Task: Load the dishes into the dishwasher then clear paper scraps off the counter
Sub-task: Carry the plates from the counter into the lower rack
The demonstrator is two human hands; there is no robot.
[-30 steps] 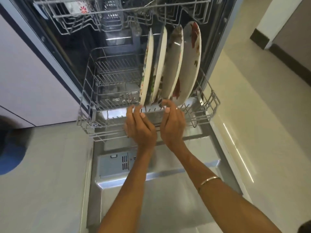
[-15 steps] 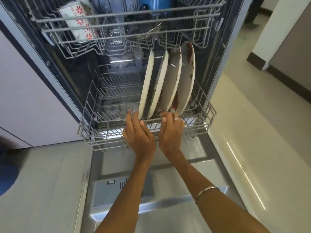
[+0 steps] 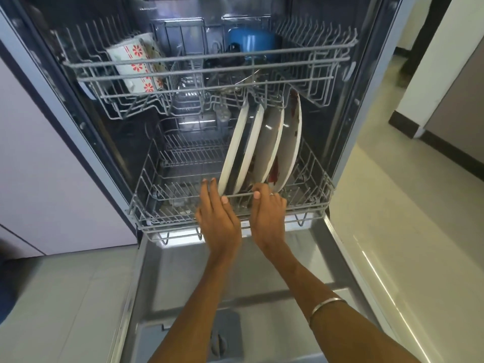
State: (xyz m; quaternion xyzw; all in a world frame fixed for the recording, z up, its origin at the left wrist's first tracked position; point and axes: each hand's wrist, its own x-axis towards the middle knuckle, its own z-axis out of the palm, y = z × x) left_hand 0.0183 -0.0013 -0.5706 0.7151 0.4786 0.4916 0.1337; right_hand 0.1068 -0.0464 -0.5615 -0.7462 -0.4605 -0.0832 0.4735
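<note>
Four soiled plates (image 3: 264,145) stand on edge in the lower rack (image 3: 167,205) of the open dishwasher, leaning slightly right, faces turned sideways, long axes running front to back. At the rack's front rail, the left hand (image 3: 218,218) rests with straight fingers, while the right hand (image 3: 268,212) curls round the wire. Above the rack, the plates' top rims vanish behind the upper rack (image 3: 209,74).

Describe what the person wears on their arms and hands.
Both forearms are bare, with no sleeves in view. The right hand has a thin ring on one finger, and a slim metal bangle circles the right forearm. The left hand shows no jewellery and no glove.
</note>
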